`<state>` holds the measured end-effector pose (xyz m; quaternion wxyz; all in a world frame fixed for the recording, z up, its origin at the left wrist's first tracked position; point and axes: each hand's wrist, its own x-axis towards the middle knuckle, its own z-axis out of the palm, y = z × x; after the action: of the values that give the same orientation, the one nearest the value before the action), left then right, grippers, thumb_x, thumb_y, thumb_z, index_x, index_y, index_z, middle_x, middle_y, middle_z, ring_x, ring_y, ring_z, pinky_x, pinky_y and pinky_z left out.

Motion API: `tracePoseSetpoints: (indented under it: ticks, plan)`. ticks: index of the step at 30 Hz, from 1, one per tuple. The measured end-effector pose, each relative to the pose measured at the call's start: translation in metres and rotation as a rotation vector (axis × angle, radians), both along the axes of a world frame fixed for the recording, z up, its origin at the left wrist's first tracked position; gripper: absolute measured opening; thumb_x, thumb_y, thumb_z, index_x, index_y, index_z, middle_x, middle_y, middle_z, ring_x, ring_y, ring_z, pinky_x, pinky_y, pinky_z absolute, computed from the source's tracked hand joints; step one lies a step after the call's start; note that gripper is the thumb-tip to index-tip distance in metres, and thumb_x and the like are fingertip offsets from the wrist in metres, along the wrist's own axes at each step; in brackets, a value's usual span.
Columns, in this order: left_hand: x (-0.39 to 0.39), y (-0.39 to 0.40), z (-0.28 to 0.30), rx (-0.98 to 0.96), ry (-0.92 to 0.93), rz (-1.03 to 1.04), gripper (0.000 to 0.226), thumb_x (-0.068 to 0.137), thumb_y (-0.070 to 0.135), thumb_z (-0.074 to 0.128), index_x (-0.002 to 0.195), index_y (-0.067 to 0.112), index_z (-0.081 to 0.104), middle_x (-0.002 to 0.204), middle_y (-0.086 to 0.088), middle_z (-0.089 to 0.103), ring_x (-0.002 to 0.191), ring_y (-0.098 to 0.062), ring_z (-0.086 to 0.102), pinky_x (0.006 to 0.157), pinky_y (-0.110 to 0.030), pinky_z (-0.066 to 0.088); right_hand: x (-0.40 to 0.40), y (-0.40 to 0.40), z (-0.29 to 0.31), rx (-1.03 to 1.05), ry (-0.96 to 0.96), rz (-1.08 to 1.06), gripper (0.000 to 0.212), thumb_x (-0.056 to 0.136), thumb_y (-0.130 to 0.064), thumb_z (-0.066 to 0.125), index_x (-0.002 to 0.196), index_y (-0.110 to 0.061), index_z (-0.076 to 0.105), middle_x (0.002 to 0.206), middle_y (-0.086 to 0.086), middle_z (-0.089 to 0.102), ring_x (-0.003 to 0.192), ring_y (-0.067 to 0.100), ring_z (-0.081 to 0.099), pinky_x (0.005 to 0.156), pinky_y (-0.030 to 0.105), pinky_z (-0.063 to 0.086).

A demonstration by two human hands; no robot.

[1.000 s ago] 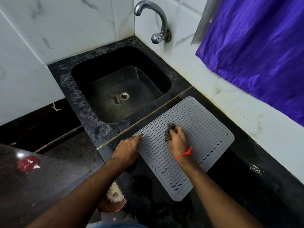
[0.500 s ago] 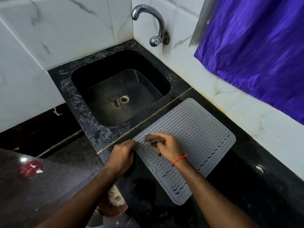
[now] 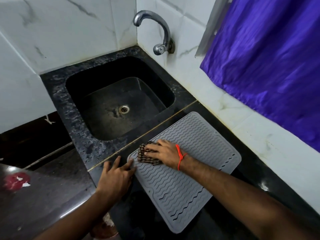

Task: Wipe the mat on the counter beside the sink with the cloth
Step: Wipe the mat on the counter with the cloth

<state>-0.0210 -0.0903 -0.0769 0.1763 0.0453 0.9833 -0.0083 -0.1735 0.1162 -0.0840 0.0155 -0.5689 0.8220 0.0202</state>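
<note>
While the sink (image 3: 119,108) holds nothing but its drain, one grey mat (image 3: 187,167) lies flat on the black worktop (image 3: 259,172) just beside it, long axis running from the near edge diagonally toward the back wall. Right hand (image 3: 164,153) presses one dark cloth (image 3: 147,155) onto the mat's sink-side corner, fingers curled over it. Left hand (image 3: 117,177) spreads flat, fingertips touching the mat's edge.

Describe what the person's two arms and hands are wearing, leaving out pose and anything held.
Both forearms are bare, with no sleeves in view. The right hand has a thin orange-red thread tied around its wrist, with a short loose end hanging from the knot. The left hand and its wrist carry nothing: no band, watch or glove. No rings show on either hand.
</note>
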Motion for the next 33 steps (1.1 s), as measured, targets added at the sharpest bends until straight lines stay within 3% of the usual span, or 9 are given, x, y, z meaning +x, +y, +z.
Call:
tracePoseSetpoints:
  ticks: [4,6,9,14,17,23,26,29,33]
  plan:
    - [0.003,0.003,-0.005,0.008,0.061,0.019,0.054,0.1,0.044,0.038,0.152,0.042,0.024,0.162,0.014,0.011,0.149,-0.034,0.021,0.109,-0.055,0.015,-0.052,0.034,0.01,0.061,0.073,-0.149,0.049,0.082,-0.03,0.063,0.13,-0.026,0.054,0.141,0.002,0.047,0.1,0.026,0.051,0.077,0.039,0.052]
    - [0.004,0.002,0.001,0.015,0.0,0.008,0.057,0.092,0.042,0.055,0.147,0.041,0.038,0.158,0.012,0.03,0.141,-0.036,0.038,0.104,-0.058,0.027,-0.082,0.057,0.009,0.094,0.076,-0.283,0.058,0.08,-0.026,0.07,0.134,-0.029,0.05,0.143,0.002,0.045,0.103,0.027,0.05,0.081,0.041,0.051]
    - [0.004,-0.002,-0.005,-0.018,0.0,-0.03,0.064,0.07,0.038,0.081,0.13,0.034,0.062,0.141,0.005,0.057,0.121,-0.04,0.059,0.088,-0.061,0.044,-0.119,0.089,0.008,0.126,0.091,-0.368,0.052,0.084,-0.018,0.061,0.134,-0.028,0.052,0.145,0.004,0.045,0.111,0.037,0.049,0.091,0.046,0.045]
    - [0.003,-0.001,-0.005,-0.013,0.032,-0.028,0.07,0.057,0.035,0.089,0.124,0.03,0.067,0.135,0.003,0.062,0.115,-0.041,0.062,0.082,-0.063,0.047,-0.161,0.12,0.021,0.173,0.148,-0.733,0.038,0.097,-0.023,0.044,0.133,-0.028,0.053,0.146,0.007,0.039,0.117,0.039,0.041,0.097,0.043,0.036]
    - [0.003,-0.001,-0.006,-0.021,0.043,-0.021,0.069,0.059,0.035,0.088,0.124,0.029,0.068,0.135,0.003,0.062,0.117,-0.042,0.061,0.082,-0.064,0.046,-0.152,0.117,0.027,-0.059,0.009,-0.974,0.032,0.094,-0.017,0.053,0.124,-0.019,0.062,0.132,0.015,0.048,0.11,0.04,0.044,0.097,0.046,0.04]
    - [0.001,0.002,-0.001,-0.049,0.052,-0.027,0.059,0.07,0.035,0.08,0.127,0.026,0.066,0.138,0.001,0.059,0.12,-0.044,0.058,0.084,-0.063,0.044,-0.032,0.029,0.03,-0.236,-0.238,-0.394,0.057,0.073,-0.007,0.063,0.126,-0.026,0.06,0.134,0.002,0.052,0.113,0.024,0.042,0.099,0.04,0.036]
    - [0.001,0.004,0.002,-0.068,0.089,-0.058,0.044,0.077,0.034,0.068,0.12,0.026,0.069,0.137,0.001,0.061,0.123,-0.048,0.054,0.087,-0.06,0.038,0.037,-0.016,0.011,-0.183,-0.158,-0.089,0.055,0.073,-0.01,0.06,0.125,-0.026,0.06,0.138,0.003,0.051,0.106,0.027,0.051,0.087,0.04,0.044]
    - [0.001,0.005,0.005,-0.096,0.099,-0.072,0.042,0.076,0.035,0.073,0.117,0.027,0.071,0.138,0.001,0.06,0.123,-0.05,0.053,0.088,-0.061,0.038,0.051,-0.018,-0.012,-0.106,-0.063,-0.026,0.047,0.086,-0.015,0.041,0.129,-0.027,0.055,0.145,-0.001,0.046,0.105,0.031,0.054,0.076,0.039,0.044]
    - [0.003,0.003,0.004,-0.079,0.068,-0.055,0.062,0.069,0.037,0.082,0.128,0.026,0.065,0.138,0.001,0.06,0.124,-0.049,0.053,0.087,-0.065,0.042,-0.001,0.02,-0.016,-0.034,0.071,-0.064,0.06,0.079,-0.029,0.069,0.134,-0.038,0.047,0.145,-0.008,0.044,0.11,0.028,0.049,0.079,0.039,0.045]
